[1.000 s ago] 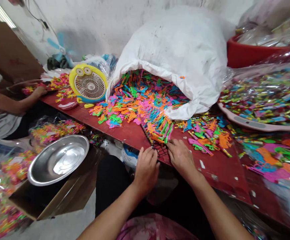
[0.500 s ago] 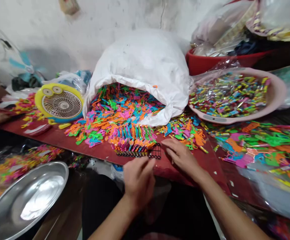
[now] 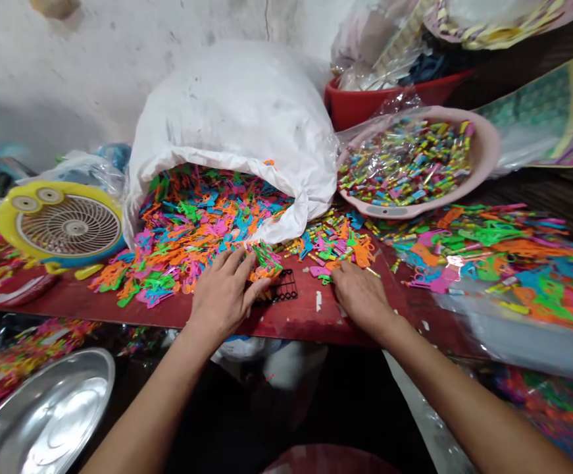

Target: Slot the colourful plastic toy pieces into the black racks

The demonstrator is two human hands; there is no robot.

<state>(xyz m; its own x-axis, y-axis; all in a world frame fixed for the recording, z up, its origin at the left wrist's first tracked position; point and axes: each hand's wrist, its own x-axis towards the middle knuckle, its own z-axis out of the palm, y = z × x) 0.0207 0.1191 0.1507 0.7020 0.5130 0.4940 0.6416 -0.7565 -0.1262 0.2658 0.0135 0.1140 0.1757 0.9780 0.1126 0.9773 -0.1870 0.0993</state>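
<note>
Right now the right hand (image 3: 360, 296) has a lane along the dark red painted desk (image 3: 306, 322) front edge to the small black plastic grid (image 3: 281, 286), while bright neon plastic toy pieces (image 3: 192, 230) spilling from the white woven sack (image 3: 231, 118) block the left hand (image 3: 224, 293) going forward, and a pale pink plastic basin (image 3: 486, 151) walls off the back right corner!

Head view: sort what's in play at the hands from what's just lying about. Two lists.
In play:
left hand
right hand
black mesh grid
colourful plastic pieces

Lying about:
white sack
pink basin
red tub
yellow fan
steel dish
</note>
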